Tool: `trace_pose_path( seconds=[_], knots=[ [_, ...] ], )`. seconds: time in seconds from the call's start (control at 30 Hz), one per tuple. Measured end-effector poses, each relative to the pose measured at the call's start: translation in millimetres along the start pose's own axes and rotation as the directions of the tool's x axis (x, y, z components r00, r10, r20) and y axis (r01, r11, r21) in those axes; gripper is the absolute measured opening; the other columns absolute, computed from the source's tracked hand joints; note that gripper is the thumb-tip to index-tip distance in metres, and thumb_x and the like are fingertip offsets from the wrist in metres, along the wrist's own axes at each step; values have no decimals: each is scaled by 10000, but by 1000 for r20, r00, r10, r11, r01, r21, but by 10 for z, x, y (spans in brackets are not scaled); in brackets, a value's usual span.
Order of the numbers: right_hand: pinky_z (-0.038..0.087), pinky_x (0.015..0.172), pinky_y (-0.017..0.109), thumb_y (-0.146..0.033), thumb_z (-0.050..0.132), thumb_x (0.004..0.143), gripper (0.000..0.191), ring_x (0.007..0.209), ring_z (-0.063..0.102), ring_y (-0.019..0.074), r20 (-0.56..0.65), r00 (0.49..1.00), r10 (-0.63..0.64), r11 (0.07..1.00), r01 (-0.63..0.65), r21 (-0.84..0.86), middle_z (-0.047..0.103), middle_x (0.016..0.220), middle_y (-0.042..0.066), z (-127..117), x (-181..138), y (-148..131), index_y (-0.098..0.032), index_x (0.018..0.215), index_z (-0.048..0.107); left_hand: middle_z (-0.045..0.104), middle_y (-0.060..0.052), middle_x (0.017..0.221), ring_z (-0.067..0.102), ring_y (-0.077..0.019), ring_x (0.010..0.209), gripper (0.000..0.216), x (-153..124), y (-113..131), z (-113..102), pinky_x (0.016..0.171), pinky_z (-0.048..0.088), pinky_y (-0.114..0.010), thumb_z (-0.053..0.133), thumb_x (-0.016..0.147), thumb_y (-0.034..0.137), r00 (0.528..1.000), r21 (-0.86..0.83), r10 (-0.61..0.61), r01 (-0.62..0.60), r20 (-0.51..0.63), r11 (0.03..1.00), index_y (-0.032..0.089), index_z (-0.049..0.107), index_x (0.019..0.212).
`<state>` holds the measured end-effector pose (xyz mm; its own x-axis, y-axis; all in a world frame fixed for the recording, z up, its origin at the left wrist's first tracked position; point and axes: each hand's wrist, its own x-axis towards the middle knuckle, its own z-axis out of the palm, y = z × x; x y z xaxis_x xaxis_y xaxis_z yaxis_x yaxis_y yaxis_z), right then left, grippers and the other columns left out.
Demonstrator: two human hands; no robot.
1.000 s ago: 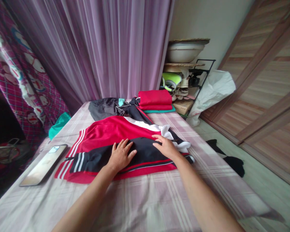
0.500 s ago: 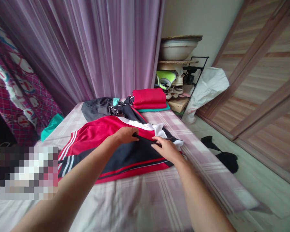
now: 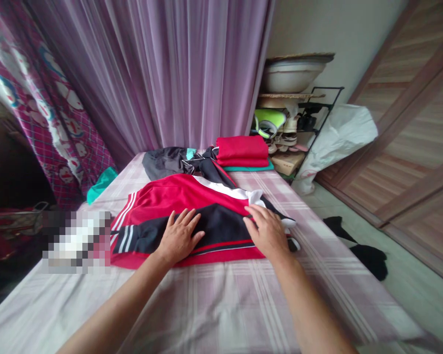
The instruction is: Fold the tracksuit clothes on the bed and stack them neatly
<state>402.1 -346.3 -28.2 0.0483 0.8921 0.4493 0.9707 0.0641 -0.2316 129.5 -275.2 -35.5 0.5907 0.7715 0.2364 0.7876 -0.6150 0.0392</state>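
Observation:
A red and black jacket (image 3: 162,196) with white stripes and a white collar lies spread on the bed, one black sleeve (image 3: 221,223) laid across its body. My left hand (image 3: 179,236) rests flat on that sleeve, fingers spread. Close to the collar, at the right end of the jacket, is my right hand (image 3: 268,231). Its fingers are stretched out over the fabric and pinch nothing that I can see.
Behind the jacket are a dark crumpled garment (image 3: 162,163) and a folded red cloth (image 3: 242,150) on a teal one. A plaid sheet (image 3: 221,305) covers the bed. At the right stand a shoe rack (image 3: 319,130), a white bag (image 3: 341,142) and a wooden wardrobe (image 3: 398,128).
My left hand has let go of the sleeve's edge, moved left and toward me, and flattened on the sleeve. My right hand stays near the collar. The view has turned slightly left.

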Motion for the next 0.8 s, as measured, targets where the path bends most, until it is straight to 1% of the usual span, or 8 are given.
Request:
trace_pose_path(
  seconds=[0.1, 0.2, 0.3, 0.4, 0.47, 0.6, 0.7, 0.8],
  knots=[
    [277, 1155, 499, -399, 478, 954, 517, 1425, 374, 273, 202, 970, -137, 990, 130, 48, 421, 1558, 109, 198, -26, -197, -253, 1449, 505, 467, -94, 1536, 369, -325, 1445, 595, -190, -139, 75, 1189, 209, -617, 431, 944, 588, 999, 20, -43, 42, 29, 999, 303, 482, 1463],
    [212, 1176, 545, -449, 461, 955, 555, 1468, 309, 271, 388, 918, -79, 997, 81, 12, 369, 1588, 114, 354, -78, -238, -257, 1476, 468, 437, -93, 1556, 362, -324, 1450, 605, -234, -230, 146, 1165, 245, -632, 430, 942, 594, 993, -16, -77, 79, 91, 997, 325, 444, 1483],
    [226, 1174, 540, -450, 461, 953, 528, 1459, 333, 265, 412, 909, -52, 999, 47, 22, 404, 1569, 99, 370, -56, -189, -260, 1443, 511, 468, -82, 1536, 402, -313, 1430, 560, -183, -306, 93, 1141, 295, -625, 417, 953, 573, 984, -95, -73, 90, 164, 991, 335, 479, 1456],
    [358, 1112, 451, -413, 443, 962, 406, 1307, 534, 240, 384, 921, -69, 994, 33, 100, 612, 1393, 83, 266, 120, -144, -251, 1253, 675, 580, -68, 1440, 538, -252, 1326, 511, -103, -488, -99, 1102, 425, -455, 409, 962, 516, 987, -227, -25, 61, 160, 972, 301, 544, 1406],
    [447, 1016, 363, -361, 429, 964, 357, 1142, 646, 214, 319, 946, -51, 991, 9, 132, 723, 1211, 57, 184, 345, -130, -255, 1100, 742, 646, -65, 1361, 610, -232, 1241, 489, -43, -707, -258, 1051, 476, -366, 421, 952, 472, 995, -252, -42, 65, 96, 966, 267, 584, 1365],
    [506, 865, 304, -297, 472, 928, 311, 1001, 700, 222, 200, 976, 89, 987, -113, 110, 760, 1103, 46, 144, 1050, -97, -257, 1046, 758, 682, -86, 1303, 642, -262, 1191, 462, 131, -1307, -522, 1029, 485, -391, 388, 933, 376, 982, -98, -187, 190, 40, 977, 216, 633, 1291],
    [511, 808, 279, -249, 477, 926, 340, 864, 727, 196, 221, 947, 234, 941, -278, 195, 770, 1039, 59, 291, 1684, -35, -217, 1159, 722, 682, -95, 1300, 642, -261, 1189, 465, 326, -1752, -618, 1030, 478, -381, 374, 920, 334, 957, -9, -286, 287, 57, 958, 200, 644, 1273],
    [505, 733, 244, -204, 475, 928, 372, 678, 715, 150, 279, 883, 379, 832, -457, 316, 773, 961, 67, 566, 2218, 64, -160, 1237, 677, 675, -105, 1311, 619, -266, 1224, 474, 550, -2109, -585, 1048, 461, -370, 406, 894, 324, 934, 44, -348, 345, 82, 937, 175, 646, 1275]
  ],
)
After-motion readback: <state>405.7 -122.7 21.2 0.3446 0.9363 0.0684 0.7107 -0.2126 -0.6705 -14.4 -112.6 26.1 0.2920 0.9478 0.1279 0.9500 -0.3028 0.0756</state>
